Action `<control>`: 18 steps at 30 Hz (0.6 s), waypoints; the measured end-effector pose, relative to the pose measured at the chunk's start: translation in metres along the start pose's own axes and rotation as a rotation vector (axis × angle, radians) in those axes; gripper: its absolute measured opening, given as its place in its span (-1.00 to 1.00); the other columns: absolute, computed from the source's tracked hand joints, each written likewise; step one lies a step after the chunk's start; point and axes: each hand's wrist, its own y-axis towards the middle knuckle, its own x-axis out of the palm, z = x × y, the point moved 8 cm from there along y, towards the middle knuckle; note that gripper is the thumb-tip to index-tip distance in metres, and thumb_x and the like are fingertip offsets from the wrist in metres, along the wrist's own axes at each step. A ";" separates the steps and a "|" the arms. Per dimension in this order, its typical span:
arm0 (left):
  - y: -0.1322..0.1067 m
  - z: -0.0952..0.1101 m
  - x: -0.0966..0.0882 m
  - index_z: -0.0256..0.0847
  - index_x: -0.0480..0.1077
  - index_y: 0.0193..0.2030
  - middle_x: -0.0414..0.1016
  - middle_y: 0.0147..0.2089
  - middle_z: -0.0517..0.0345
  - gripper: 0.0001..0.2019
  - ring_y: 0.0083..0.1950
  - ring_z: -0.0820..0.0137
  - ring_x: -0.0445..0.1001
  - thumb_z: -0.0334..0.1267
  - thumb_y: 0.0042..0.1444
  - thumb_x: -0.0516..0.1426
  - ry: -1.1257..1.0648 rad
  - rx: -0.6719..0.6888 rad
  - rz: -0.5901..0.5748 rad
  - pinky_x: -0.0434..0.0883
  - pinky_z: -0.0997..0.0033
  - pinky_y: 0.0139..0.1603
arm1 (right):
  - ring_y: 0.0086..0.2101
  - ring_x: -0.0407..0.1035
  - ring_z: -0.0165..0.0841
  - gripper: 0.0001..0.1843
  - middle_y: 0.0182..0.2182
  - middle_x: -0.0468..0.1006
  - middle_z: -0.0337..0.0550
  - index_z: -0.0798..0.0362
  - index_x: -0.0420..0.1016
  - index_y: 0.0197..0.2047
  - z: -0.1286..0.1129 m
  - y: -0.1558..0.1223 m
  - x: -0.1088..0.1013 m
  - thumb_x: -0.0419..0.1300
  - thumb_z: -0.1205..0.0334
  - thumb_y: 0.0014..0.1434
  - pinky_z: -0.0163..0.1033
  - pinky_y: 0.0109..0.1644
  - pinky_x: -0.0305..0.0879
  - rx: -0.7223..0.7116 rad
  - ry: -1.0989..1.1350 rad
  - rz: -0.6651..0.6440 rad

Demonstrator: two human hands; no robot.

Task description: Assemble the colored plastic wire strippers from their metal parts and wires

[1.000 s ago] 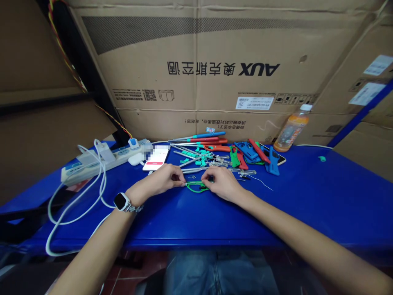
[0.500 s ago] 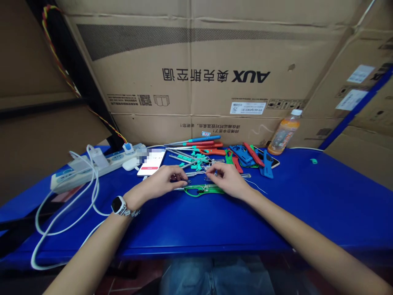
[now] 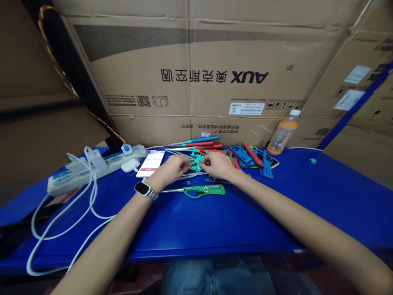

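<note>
The left hand [image 3: 173,169] and the right hand [image 3: 218,164] are over the blue tabletop [image 3: 215,225], with small teal bits [image 3: 196,167] between them. The fingers on both hands are bent, but I cannot tell if either hand is holding anything. A green lighter [image 3: 218,189] lies flat on the tabletop, closer to the person than the hands are. Its long metal tube [image 3: 173,190] points left. A red handle [image 3: 252,154] lies by blue ones, past the right hand. A phone [image 3: 150,164] lies left of the left hand.
</note>
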 end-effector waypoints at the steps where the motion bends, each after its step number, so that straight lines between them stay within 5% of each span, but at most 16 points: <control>1: -0.003 -0.002 0.001 -0.27 0.50 -0.24 0.59 -0.19 0.01 -0.87 -0.17 0.28 0.52 -0.40 0.25 0.11 -0.006 0.005 0.007 0.35 0.37 -0.14 | -0.25 0.50 -0.20 -0.80 -0.33 0.64 -0.07 0.00 0.62 -0.33 -0.005 0.004 0.004 0.20 0.10 0.15 -0.24 -0.28 0.24 0.010 -0.031 -0.018; 9: -0.013 -0.008 -0.004 -0.24 0.50 -0.25 0.57 -0.24 0.09 -0.88 -0.23 0.31 0.52 -0.34 0.26 0.13 -0.069 0.020 0.078 0.38 0.36 -0.18 | -0.25 0.51 -0.17 -0.88 -0.35 0.62 -0.04 0.05 0.56 -0.41 -0.011 0.016 0.013 0.25 0.19 0.02 -0.22 -0.27 0.26 0.106 -0.055 -0.037; 14: -0.018 0.013 -0.023 -0.20 0.43 0.03 0.45 0.03 -0.01 -0.80 0.02 0.28 0.47 -0.32 0.30 0.11 -0.139 0.152 0.277 0.42 0.27 0.01 | -0.31 0.46 -0.30 -0.86 -0.34 0.61 -0.21 0.01 0.52 -0.35 -0.007 -0.004 -0.005 0.26 0.13 0.03 -0.26 -0.26 0.24 0.016 0.276 0.128; 18: -0.021 0.038 -0.027 -0.16 0.41 0.10 0.44 0.08 -0.01 -0.75 0.11 0.29 0.43 -0.36 0.31 0.10 -0.208 0.314 0.259 0.40 0.23 0.12 | -0.39 0.40 -0.38 -0.85 -0.42 0.53 -0.24 0.05 0.46 -0.31 -0.013 -0.025 -0.007 0.24 0.15 0.09 -0.28 -0.28 0.28 -0.172 0.585 0.130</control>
